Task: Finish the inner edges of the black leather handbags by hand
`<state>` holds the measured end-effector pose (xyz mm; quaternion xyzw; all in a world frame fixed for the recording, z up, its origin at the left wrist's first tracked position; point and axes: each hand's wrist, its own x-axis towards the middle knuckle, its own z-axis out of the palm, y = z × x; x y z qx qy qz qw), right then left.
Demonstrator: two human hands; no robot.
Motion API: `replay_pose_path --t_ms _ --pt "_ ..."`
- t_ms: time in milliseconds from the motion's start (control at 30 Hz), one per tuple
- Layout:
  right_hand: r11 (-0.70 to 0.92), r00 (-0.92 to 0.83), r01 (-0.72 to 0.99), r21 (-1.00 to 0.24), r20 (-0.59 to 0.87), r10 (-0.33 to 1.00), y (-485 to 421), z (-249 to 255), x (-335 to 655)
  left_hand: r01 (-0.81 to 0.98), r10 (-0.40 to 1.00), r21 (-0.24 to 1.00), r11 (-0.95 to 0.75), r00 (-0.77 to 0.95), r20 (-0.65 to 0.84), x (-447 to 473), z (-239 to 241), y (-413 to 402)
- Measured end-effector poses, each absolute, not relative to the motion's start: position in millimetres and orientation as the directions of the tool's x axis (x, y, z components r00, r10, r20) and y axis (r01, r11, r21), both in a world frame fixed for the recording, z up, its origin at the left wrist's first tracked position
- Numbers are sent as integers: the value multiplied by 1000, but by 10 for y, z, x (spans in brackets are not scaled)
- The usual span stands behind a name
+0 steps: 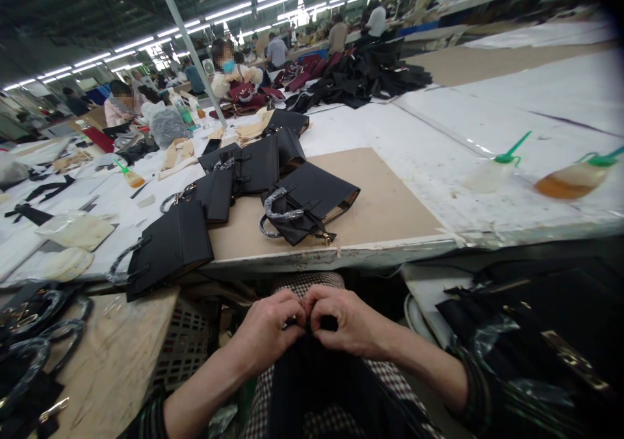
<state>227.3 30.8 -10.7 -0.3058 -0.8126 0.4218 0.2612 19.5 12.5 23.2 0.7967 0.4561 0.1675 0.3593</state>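
From left to right, we see ceiling lamps [91, 62], a brown side table [112, 354], black bags [170, 247] on the white worktable [358, 127], our left hand [268, 328] and right hand [348, 322] pinching a black piece [314, 377] above our lap [397, 390], and squeeze bottles [568, 184].

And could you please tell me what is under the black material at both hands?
Checkered cloth shows on either side of the black material at the left hand and right hand; whatever lies directly beneath it is covered.
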Motion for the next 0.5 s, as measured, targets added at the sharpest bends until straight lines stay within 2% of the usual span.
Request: replay_pose_path --t_ms 267,500 --pt "430 -688 256 -866 150 710 296 -76 2333 627 770 645 -436 631 -93 192 288 118" --pt "446 -681 290 -847 146 718 289 -55 2396 591 759 690 -417 644 -93 208 322 118"
